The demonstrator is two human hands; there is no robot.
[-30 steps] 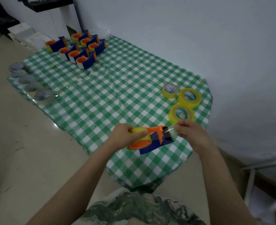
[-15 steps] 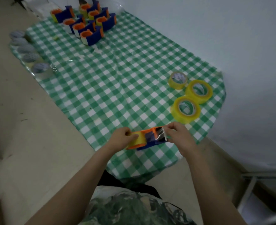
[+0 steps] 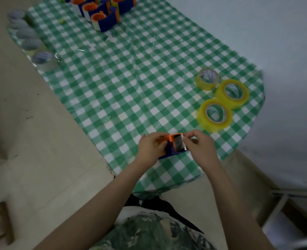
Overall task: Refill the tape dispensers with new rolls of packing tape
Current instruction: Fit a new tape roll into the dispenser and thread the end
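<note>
A blue and orange tape dispenser (image 3: 173,146) is held over the near edge of the green checked table (image 3: 124,83). My left hand (image 3: 150,147) grips its roll end and hides most of the yellow roll inside. My right hand (image 3: 200,146) pinches the loose clear tape end at the dispenser's serrated blade. Three yellow tape rolls (image 3: 215,114) (image 3: 232,93) (image 3: 207,78) lie flat on the table's right side, beyond my right hand.
Several loaded blue and orange dispensers (image 3: 102,19) stand grouped at the far end of the table. A row of grey used rolls (image 3: 29,44) lines the table's left edge. A white wall runs along the right. Bare floor lies to the left.
The view has tilted down and closer. My hands have drawn nearer together and lowered the dispenser to the table edge, with my right fingers now at the blade.
</note>
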